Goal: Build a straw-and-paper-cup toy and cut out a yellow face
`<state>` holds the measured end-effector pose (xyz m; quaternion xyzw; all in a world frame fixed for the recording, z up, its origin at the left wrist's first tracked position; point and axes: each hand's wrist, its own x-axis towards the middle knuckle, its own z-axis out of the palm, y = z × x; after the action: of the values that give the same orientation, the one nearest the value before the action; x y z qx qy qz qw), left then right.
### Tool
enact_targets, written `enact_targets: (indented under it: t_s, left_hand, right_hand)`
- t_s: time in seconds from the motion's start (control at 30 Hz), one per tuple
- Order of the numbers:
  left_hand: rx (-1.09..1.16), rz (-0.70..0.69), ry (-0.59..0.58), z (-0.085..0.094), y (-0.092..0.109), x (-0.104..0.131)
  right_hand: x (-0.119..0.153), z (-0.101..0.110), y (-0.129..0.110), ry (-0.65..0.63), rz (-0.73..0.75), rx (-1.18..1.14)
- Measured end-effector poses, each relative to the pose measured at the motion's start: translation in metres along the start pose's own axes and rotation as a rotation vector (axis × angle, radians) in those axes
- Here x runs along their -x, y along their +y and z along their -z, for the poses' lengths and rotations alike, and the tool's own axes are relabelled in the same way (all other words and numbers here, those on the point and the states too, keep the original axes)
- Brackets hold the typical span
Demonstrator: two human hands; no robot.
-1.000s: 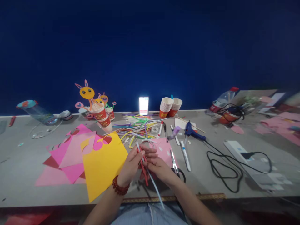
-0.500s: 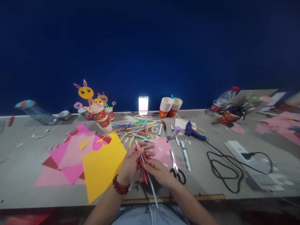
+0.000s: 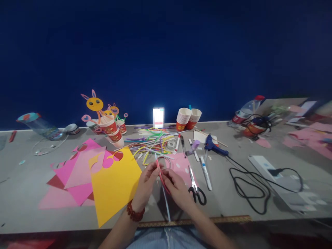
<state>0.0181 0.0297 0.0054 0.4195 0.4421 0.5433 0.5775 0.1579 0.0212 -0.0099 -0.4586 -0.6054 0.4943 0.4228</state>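
Note:
Over the front of the table, both of my hands are closed around a pale, thin pipe cleaner (image 3: 166,204) and a red strip (image 3: 161,175) that lies along it. My left hand (image 3: 148,180) pinches them near the upper end, a beaded bracelet on its wrist. Close beside it, my right hand (image 3: 177,188) has its fingers curled on the red strip a little lower down. The pipe cleaner's white tip shows above the fingers and its tail hangs toward my lap. Whether the red strip is wound around it or only alongside, I cannot tell.
Colourful pipe cleaners (image 3: 153,138) lie heaped ahead. Yellow paper (image 3: 114,186) is at left, beside decorated paper cups (image 3: 110,126). To the right are black-handled scissors (image 3: 197,193), a marker (image 3: 206,174), a blue glue gun (image 3: 216,148) with its cord, and a power strip (image 3: 261,166).
My hands have drawn closer together. The red strip, earlier showing as two lengths below the left fingers, now lies mostly under the fingers along the pipe cleaner.

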Motion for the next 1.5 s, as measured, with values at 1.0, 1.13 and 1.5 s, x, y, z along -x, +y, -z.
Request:
enact_targets:
  t_s: [1.0, 1.13, 1.5]
  left_hand:
    - [0.049, 0.132, -0.139, 0.008, -0.012, 0.0]
    - [-0.12, -0.007, -0.226, 0.009, -0.011, 0.002]
    - [-0.085, 0.027, -0.357, 0.012, -0.019, 0.001]
  right_hand:
    - [-0.015, 0.021, -0.006, -0.061, -0.019, -0.168]
    - [-0.014, 0.019, -0.008, -0.081, -0.011, -0.131]
    - [-0.021, 0.019, -0.001, -0.097, 0.0, -0.113]
